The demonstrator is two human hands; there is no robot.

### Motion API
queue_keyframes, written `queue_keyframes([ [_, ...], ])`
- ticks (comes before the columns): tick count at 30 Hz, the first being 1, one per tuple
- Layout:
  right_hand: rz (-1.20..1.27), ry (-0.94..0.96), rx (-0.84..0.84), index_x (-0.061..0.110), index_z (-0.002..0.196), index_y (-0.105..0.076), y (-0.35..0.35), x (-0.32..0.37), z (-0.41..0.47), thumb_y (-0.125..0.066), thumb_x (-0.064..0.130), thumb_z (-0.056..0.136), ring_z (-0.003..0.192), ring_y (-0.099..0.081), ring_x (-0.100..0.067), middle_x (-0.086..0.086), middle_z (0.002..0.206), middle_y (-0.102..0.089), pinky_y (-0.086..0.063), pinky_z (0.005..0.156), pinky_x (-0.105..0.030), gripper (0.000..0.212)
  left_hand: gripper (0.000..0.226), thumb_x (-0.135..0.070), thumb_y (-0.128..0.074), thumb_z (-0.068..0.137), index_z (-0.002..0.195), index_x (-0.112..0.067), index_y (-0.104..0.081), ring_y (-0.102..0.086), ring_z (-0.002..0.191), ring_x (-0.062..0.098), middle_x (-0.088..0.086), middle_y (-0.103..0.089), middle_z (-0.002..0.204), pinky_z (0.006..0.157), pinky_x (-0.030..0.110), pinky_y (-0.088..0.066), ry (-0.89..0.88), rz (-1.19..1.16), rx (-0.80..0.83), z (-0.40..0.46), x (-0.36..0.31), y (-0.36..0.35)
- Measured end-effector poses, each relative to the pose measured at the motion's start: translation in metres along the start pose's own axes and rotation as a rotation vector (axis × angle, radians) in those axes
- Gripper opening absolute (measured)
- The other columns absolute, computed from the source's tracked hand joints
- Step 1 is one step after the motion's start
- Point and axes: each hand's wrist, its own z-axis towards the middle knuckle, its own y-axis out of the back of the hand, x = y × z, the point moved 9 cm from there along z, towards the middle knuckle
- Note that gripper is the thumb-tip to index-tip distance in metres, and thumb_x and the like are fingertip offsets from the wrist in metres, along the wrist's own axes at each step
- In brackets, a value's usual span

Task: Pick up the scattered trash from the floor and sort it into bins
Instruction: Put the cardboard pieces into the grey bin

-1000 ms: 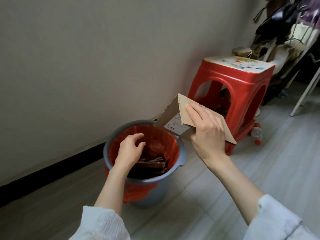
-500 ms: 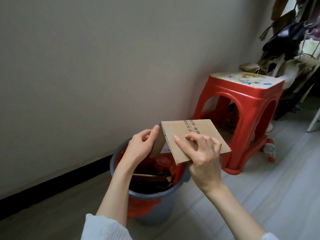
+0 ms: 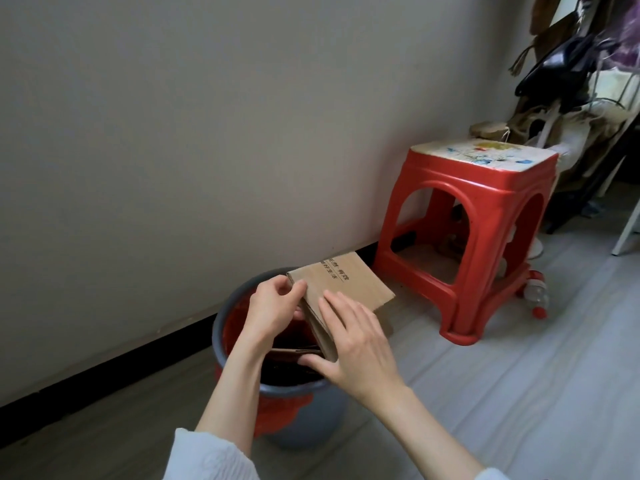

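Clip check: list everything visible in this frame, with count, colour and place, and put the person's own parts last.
cardboard box: 1, brown, flattened, held over the bin
bin: 1, grey with red liner, on the floor by the wall
stool: 1, red with a pale patterned top, right of the bin
bottle: 1, clear with red cap, lying on the floor by the stool
hanging clutter: several items, dark and beige, far right corner
left hand: 1, grips the box's left edge
right hand: 1, holds the box's near end
sleeves: 2, white, bottom edge
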Motion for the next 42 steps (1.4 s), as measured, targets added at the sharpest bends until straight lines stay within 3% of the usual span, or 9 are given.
queue_keyframes([
  [5,-0.085,-0.108,-0.131,0.011,0.117,-0.06,0.013,-0.005,0.003,-0.083,0.019,0.059,0.1,-0.058,-0.02,-0.004,0.108,-0.063,-0.052,0.081,-0.033,0.062,0.022,-0.015,-0.059,0.088,0.067,-0.007,-0.057,-0.069,0.068,0.023,0.013,-0.066,0.072,0.066,0.031,-0.059,0.045,-0.169,-0.077,-0.003,-0.012,0.001],
  [9,-0.085,-0.127,-0.222,0.01,0.11,-0.062,0.018,-0.012,0.009,-0.079,0.016,0.062,0.098,-0.062,-0.022,-0.005,0.106,-0.064,-0.052,0.085,-0.035,0.051,0.017,-0.013,-0.059,0.087,0.072,-0.005,-0.06,-0.069,0.068,0.021,0.013,-0.068,0.075,0.054,0.019,-0.053,0.017,-0.178,-0.045,-0.008,-0.024,0.001],
  [15,0.013,-0.108,-0.334,0.01,0.09,-0.066,0.022,0.005,0.037,-0.057,0.008,0.075,0.079,-0.065,-0.025,-0.004,0.086,-0.068,-0.051,0.069,-0.032,0.018,0.015,-0.019,-0.06,0.086,0.079,-0.006,-0.063,-0.07,0.064,0.017,0.015,-0.07,0.072,0.059,0.02,-0.054,0.08,-0.218,-0.092,-0.014,-0.024,0.029],
  [19,0.279,-0.183,-0.345,0.009,0.086,-0.067,0.028,0.0,0.055,-0.044,0.009,0.078,0.073,-0.064,-0.027,-0.005,0.077,-0.069,-0.048,0.066,-0.031,0.024,0.027,-0.031,-0.054,0.091,0.085,-0.009,-0.068,-0.069,0.074,0.014,0.007,-0.073,0.079,0.067,0.023,-0.051,-0.039,-0.137,-0.035,-0.016,-0.032,0.046],
  [25,0.409,-0.295,-0.012,0.016,0.105,-0.068,-0.012,-0.016,0.052,-0.054,0.01,0.087,0.095,-0.064,-0.026,-0.005,0.098,-0.072,-0.045,0.081,-0.034,0.023,0.028,-0.026,-0.05,0.093,0.118,-0.019,-0.059,-0.06,0.107,0.015,0.0,-0.066,0.111,0.093,0.03,-0.044,-0.208,0.682,-0.039,-0.016,0.037,0.069],
  [28,0.309,-0.275,0.126,0.022,0.112,-0.066,-0.038,-0.016,0.045,-0.05,0.016,0.09,0.103,-0.063,-0.024,-0.001,0.106,-0.071,-0.047,0.086,-0.037,0.027,0.05,-0.031,-0.038,0.095,0.143,-0.019,-0.031,-0.03,0.137,0.02,0.004,-0.04,0.143,0.113,0.037,-0.024,-0.164,0.914,0.11,-0.018,0.089,0.049],
  [32,0.111,-0.279,0.39,0.026,0.119,-0.059,-0.089,-0.021,0.033,-0.044,0.014,0.092,0.105,-0.06,-0.029,-0.002,0.111,-0.068,-0.045,0.085,-0.037,0.034,0.071,-0.033,-0.005,0.079,0.145,-0.016,-0.023,-0.002,0.144,0.016,0.0,-0.027,0.15,0.117,0.034,0.006,-0.229,1.082,0.073,-0.023,0.094,0.04],
  [37,0.02,-0.243,0.686,0.016,0.119,-0.054,-0.14,-0.013,0.041,-0.046,0.006,0.087,0.109,-0.056,-0.035,-0.014,0.116,-0.061,-0.046,0.083,-0.038,0.035,0.084,-0.037,0.004,0.071,0.138,-0.012,-0.04,-0.013,0.143,0.019,0.004,-0.041,0.143,0.115,0.032,0.007,-0.328,1.191,0.064,-0.021,0.089,0.037],
  [42,-0.086,-0.09,0.884,0.017,0.124,-0.056,-0.181,-0.005,0.049,-0.046,0.007,0.087,0.117,-0.053,-0.031,-0.013,0.123,-0.058,-0.036,0.102,-0.041,0.04,0.051,-0.026,-0.029,0.076,0.097,-0.006,-0.071,-0.058,0.113,0.028,0.01,-0.069,0.099,0.112,0.035,-0.024,-0.371,1.196,-0.006,-0.021,0.091,0.041],
])
